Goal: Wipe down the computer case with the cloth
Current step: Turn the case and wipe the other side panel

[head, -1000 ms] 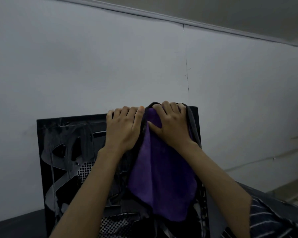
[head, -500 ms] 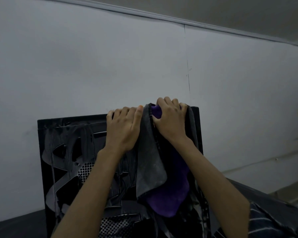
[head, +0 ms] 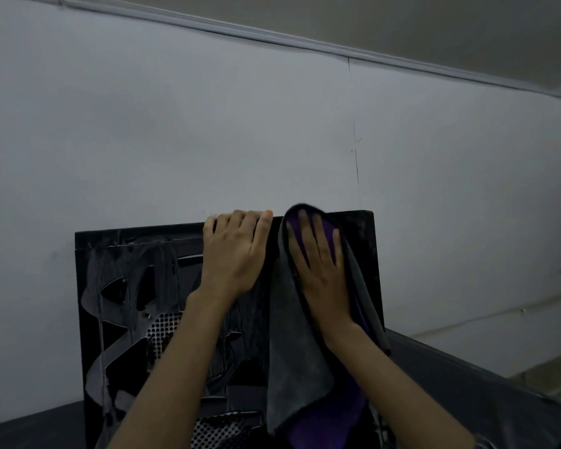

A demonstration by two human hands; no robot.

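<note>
case: computer case (head: 136, 319) stands upright by the wall, streaked side facing the person
cloth: purple-grey cloth (head: 295, 361) hangs over its top right edge
right hand: right hand (head: 318, 270) flat, fingers spread — pressing the cloth on to wipe
left hand: left hand (head: 234, 254) hooked over the top edge — likely steadying

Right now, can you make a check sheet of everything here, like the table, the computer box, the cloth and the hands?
Surface: dark table, bare part showing on the right.
Job's things: black case standing upright, its side panel streaked with wet smears; cloth, grey one side and purple the other, draped down the panel from the top edge.
Clutter: nothing seen.
Hands: left hand grips the case's top edge, fingers curled over it; right hand presses flat on the cloth, fingers straight.
Cables: nothing seen.
Surroundings: plain wall behind, with a thin vertical crack.
</note>
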